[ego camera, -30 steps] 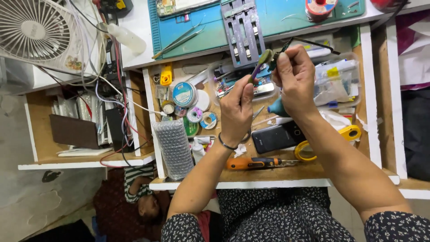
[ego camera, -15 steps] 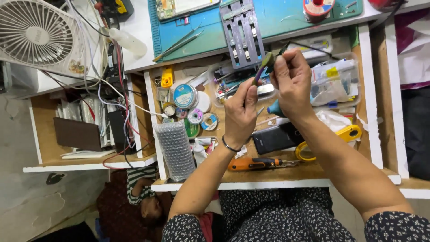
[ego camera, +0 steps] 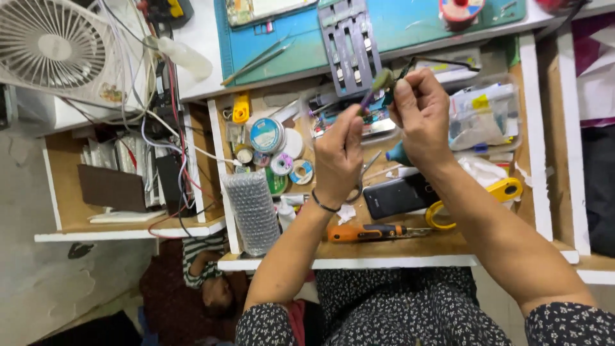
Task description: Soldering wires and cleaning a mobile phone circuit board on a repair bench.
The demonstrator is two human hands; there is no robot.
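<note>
Leftmost, a white desk fan (ego camera: 48, 48) stood beside a tangle of cables (ego camera: 163, 122), above a side shelf (ego camera: 128, 227) holding a dark flat box (ego camera: 112, 188). Next came the open drawer (ego camera: 384, 253), whose left part held a roll of bubble wrap (ego camera: 255, 211), a round blue tin (ego camera: 266, 134) and small tape rolls (ego camera: 291, 168). Above it a teal cutting mat (ego camera: 410, 25) carried tweezers (ego camera: 259, 59) and a grey metal holder (ego camera: 349, 41).

At centre, the left hand (ego camera: 339, 157) was closed around the purple handle of a small brush (ego camera: 379, 84), its bristle head raised near the right hand (ego camera: 419, 118). That hand pinched a small dark part (ego camera: 398, 75) between fingertips; what the part was could not be told. Both hands hovered over the drawer, well clear of its contents. Below them lay an orange-handled screwdriver (ego camera: 368, 232) and a black phone (ego camera: 400, 195), with a yellow-handled tool (ego camera: 477, 200) to the right.

Risk, as judged: the pinch was slight, so a firm brush stroke could flick the part into the crowded drawer, where it would be hard to find. A thin black wire (ego camera: 448, 62) trailing from near the fingers might also snag.
</note>
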